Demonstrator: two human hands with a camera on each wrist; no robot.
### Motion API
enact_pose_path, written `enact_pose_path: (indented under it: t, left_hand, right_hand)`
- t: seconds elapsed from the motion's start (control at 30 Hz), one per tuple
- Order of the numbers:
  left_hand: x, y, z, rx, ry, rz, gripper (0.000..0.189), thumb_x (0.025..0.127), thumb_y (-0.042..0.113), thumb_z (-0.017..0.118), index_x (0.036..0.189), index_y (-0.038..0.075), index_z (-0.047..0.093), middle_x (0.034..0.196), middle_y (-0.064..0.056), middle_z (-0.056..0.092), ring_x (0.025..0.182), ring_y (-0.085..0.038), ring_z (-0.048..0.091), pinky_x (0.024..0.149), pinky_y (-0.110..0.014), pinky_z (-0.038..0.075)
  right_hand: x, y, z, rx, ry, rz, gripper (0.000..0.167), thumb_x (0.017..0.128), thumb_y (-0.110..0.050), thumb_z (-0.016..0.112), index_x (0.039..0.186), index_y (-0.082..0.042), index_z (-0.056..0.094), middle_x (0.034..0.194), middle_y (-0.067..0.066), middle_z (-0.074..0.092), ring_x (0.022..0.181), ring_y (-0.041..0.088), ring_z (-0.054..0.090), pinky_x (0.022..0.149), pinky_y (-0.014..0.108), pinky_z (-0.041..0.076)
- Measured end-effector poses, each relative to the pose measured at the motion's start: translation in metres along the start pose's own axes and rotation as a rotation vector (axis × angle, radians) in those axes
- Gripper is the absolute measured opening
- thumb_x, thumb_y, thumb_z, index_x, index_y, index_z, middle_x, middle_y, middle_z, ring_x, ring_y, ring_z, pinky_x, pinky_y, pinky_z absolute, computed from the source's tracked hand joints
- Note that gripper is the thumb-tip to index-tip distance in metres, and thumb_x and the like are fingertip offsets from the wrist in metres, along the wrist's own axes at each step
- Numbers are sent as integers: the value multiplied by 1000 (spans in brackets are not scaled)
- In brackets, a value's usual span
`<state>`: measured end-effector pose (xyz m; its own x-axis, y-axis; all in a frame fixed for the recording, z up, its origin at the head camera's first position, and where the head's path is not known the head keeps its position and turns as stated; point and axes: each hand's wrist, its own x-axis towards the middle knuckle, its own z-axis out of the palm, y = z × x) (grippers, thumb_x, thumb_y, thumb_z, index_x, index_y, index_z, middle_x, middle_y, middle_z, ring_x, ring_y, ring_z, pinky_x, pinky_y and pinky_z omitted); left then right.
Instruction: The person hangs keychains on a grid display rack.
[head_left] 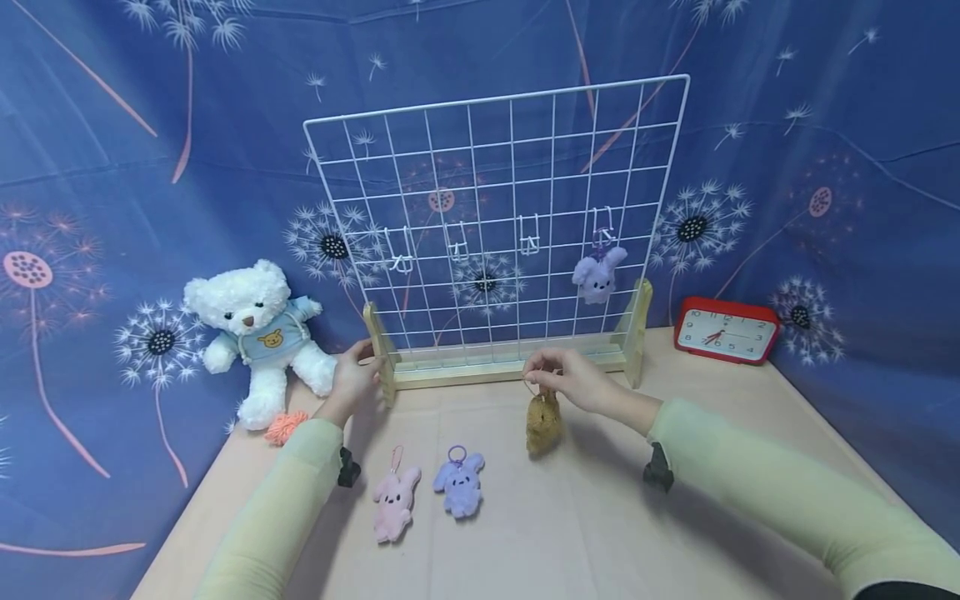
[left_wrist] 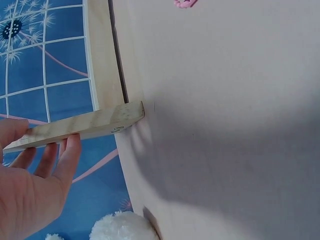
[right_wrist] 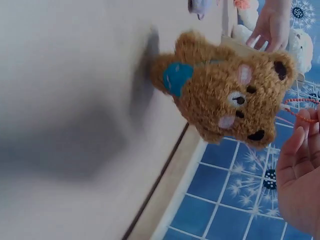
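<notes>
My right hand [head_left: 573,380] pinches the orange-red beaded loop [right_wrist: 300,118] of a brown plush bear keychain [right_wrist: 210,95]. The bear, with pink cheeks and a blue patch, dangles from it, close over the table in front of the rack. At the rack's left end, my left hand [left_wrist: 35,195] holds the wooden side support [left_wrist: 80,126] between thumb and fingers. Upright in that stand is a white wire grid [head_left: 495,225]. A purple plush keychain [head_left: 597,279] hangs from its rightmost hook; three other white hooks, such as the left one [head_left: 401,260], carry nothing.
On the table in front lie a pink plush keychain [head_left: 394,504] and another purple plush keychain [head_left: 460,486]. A white teddy bear [head_left: 266,333] sits at the left, beside an orange yarn bundle [head_left: 287,427]. The red clock [head_left: 727,331] stands at the back right.
</notes>
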<state>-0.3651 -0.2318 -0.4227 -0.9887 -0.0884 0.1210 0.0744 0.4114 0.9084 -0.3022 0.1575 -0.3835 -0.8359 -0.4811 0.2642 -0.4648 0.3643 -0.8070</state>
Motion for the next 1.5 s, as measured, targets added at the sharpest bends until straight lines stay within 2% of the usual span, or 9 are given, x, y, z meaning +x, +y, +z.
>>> enact_pose_path:
  t: [0.23, 0.43, 0.57, 0.87, 1.0, 1.1, 1.2, 1.4, 1.5]
  left_hand:
    - [5, 0, 0, 0, -9, -15, 53, 104, 11, 58, 153, 0, 41, 145, -26, 51, 129, -39, 53, 105, -44, 50]
    - [4, 0, 0, 19, -4, -22, 53, 103, 11, 59, 152, 0, 43, 144, -26, 52, 128, -38, 55, 105, -42, 50]
    - [2, -1, -2, 35, 6, -20, 53, 103, 11, 59, 152, 0, 43, 143, -26, 53, 126, -38, 55, 103, -42, 51]
    - [5, -4, 1, 12, 0, 5, 52, 103, 10, 60, 151, -1, 44, 142, -27, 53, 126, -38, 56, 104, -43, 51]
    - [5, -1, 0, 2, 7, 4, 51, 103, 10, 60, 150, -1, 45, 142, -27, 53, 127, -40, 56, 105, -45, 50]
    - [5, 2, 0, -3, 5, -1, 51, 103, 10, 60, 150, -1, 45, 143, -27, 53, 127, -40, 55, 106, -45, 49]
    - [4, 1, 0, -5, 5, -11, 52, 103, 9, 60, 151, -1, 44, 142, -26, 53, 125, -38, 57, 101, -41, 53]
    - [4, -1, 0, 15, 7, -14, 52, 103, 10, 60, 152, 0, 44, 141, -26, 54, 116, -34, 60, 80, -21, 56]
    - [5, -1, 0, 20, 6, -14, 52, 103, 10, 60, 152, 1, 44, 142, -25, 53, 119, -35, 59, 84, -24, 56]
  right_hand:
    - [11, -15, -13, -11, 60, -36, 5, 100, -6, 65, 99, -2, 68, 83, 14, 64, 69, 24, 60, 55, 31, 55]
    - [19, -30, -24, -45, 133, -58, 5, 100, -7, 66, 102, -3, 68, 90, 13, 67, 74, 22, 62, 58, 28, 53]
    - [25, -42, -31, -48, 166, -77, 7, 100, -9, 67, 103, -3, 68, 87, 15, 65, 73, 24, 61, 55, 28, 50]
    - [39, -68, -50, -45, 268, -101, 12, 101, -12, 65, 107, -3, 67, 82, 19, 66, 73, 29, 66, 58, 29, 57]
    - [45, -78, -56, -87, 310, -131, 15, 102, -17, 65, 109, -3, 68, 84, 19, 67, 70, 30, 64, 51, 26, 51]
    - [47, -84, -60, -114, 340, -142, 18, 102, -19, 65, 110, -4, 68, 87, 17, 67, 71, 26, 62, 51, 25, 47]
    - [50, -87, -62, -120, 370, -140, 18, 103, -20, 64, 111, -4, 68, 93, 14, 67, 77, 24, 64, 55, 24, 48]
    - [59, -92, -66, -109, 454, -167, 16, 103, -18, 64, 110, -4, 69, 102, 7, 64, 81, 25, 65, 53, 23, 48]
    - [65, -94, -69, -98, 485, -179, 15, 103, -17, 63, 109, -4, 69, 103, 7, 63, 82, 25, 64, 54, 23, 46]
